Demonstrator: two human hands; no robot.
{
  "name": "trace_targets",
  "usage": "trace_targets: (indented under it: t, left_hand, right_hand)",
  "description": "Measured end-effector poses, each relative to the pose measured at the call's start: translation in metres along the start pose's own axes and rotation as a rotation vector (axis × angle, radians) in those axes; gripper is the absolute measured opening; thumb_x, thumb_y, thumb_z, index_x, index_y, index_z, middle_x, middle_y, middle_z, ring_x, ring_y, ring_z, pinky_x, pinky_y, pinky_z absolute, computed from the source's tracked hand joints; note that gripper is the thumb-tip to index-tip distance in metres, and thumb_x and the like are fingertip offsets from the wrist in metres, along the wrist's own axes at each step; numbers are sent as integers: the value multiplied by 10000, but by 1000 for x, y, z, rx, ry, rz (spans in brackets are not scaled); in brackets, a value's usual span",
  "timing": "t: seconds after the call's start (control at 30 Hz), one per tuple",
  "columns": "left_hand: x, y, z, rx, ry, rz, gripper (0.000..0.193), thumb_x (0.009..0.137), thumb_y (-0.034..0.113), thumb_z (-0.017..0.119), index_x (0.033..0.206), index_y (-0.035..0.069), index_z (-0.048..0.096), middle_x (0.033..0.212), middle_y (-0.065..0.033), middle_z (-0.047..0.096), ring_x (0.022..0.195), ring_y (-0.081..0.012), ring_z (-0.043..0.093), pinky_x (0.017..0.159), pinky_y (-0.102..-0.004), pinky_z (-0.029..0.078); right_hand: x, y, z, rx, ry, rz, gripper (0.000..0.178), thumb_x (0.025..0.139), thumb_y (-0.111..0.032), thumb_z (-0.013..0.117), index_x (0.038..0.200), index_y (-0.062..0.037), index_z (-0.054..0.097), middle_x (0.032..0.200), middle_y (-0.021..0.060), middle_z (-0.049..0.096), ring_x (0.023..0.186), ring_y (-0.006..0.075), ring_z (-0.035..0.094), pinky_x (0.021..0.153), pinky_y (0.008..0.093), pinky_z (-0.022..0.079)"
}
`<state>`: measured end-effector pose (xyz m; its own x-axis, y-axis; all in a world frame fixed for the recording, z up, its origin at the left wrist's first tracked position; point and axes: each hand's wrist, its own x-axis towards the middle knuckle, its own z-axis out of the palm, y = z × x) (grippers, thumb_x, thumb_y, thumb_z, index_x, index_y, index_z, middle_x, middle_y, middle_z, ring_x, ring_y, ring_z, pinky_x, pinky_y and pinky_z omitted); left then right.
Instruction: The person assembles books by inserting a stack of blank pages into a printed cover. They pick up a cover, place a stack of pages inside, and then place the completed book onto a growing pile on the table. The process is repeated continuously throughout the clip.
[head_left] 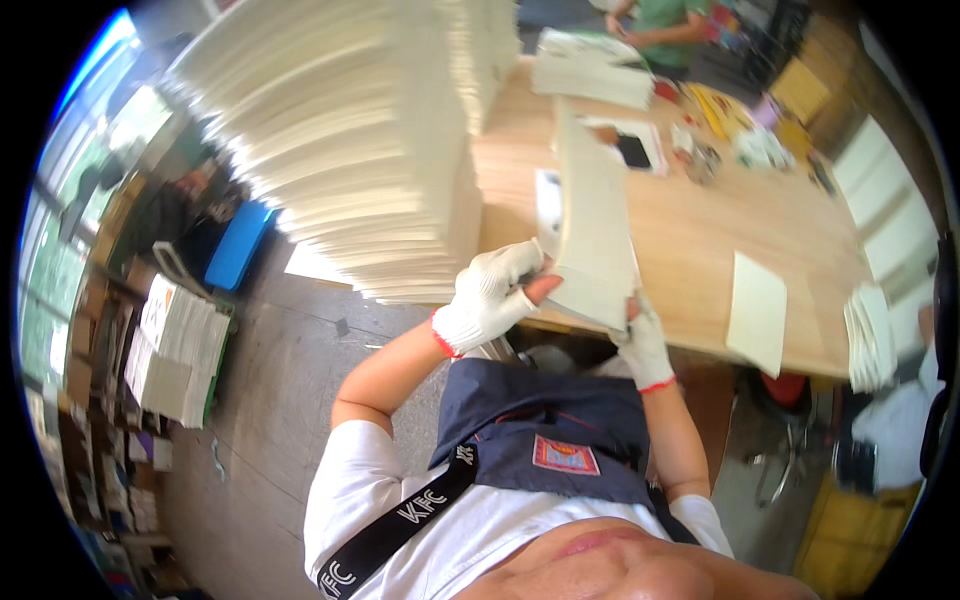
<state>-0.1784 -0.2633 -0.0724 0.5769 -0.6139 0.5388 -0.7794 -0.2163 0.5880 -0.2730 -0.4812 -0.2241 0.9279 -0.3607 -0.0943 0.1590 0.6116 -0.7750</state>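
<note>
Towering beside the hands point(488, 298), seemingly paper stacks point(410, 170) partly hide the table point(690, 245).

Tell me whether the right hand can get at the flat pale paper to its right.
Probably not yet: the right hand grips other papers. If freed, only bare table seems between it and the flat pale paper.

Reaches forward with left hand point(488, 300) and right hand point(645, 347), both gloved in white, both closed in a grip. Sets the left slightly farther forward, apart from the right. Bends the left elbow point(355, 405) outward, slanting the left forearm point(395, 370) in toward its hand. Turns the bare-tipped left thumb point(544, 289) to that hand's right. Runs the right forearm point(677, 432) nearly straight back from its hand.
</note>
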Motion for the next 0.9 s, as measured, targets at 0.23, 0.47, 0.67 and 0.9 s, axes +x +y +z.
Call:
trace_targets:
  t: [0.23,0.47,0.67,0.9]
  left_hand:
    - [43,92,-150,-92,499,242,282,819,89,603,1087,34,534,749,-18,565,580,-90,538,494,-222,419]
    - [112,47,-303,70,784,173,358,875,245,523,1111,-20,571,841,-71,608,714,-100,563,561,-217,454]
    - [99,-50,-339,651,363,98,406,856,145,438,1260,111,462,1110,-117,573,982,-206,555,870,-331,416]
    - [-20,-128,-182,-233,927,-44,463,924,219,432,1286,-64,373,1303,-188,414,1171,-300,451,975,-400,387]
  right_hand:
    - [38,-160,168,-1012,-193,-1262,301,848,-163,542,1119,-48,479,877,42,548,716,148,518,590,262,425]
    - [95,-231,390,-489,-615,-387,172,880,-249,518,851,-83,549,531,-29,471,374,70,366,340,220,284]
    - [81,-209,366,-808,-521,-583,189,846,-289,571,749,-127,577,510,-54,449,391,65,361,358,211,274]
    - [51,-120,146,-510,-459,-498,272,903,-279,482,902,-41,612,686,41,612,550,86,542,510,226,431]
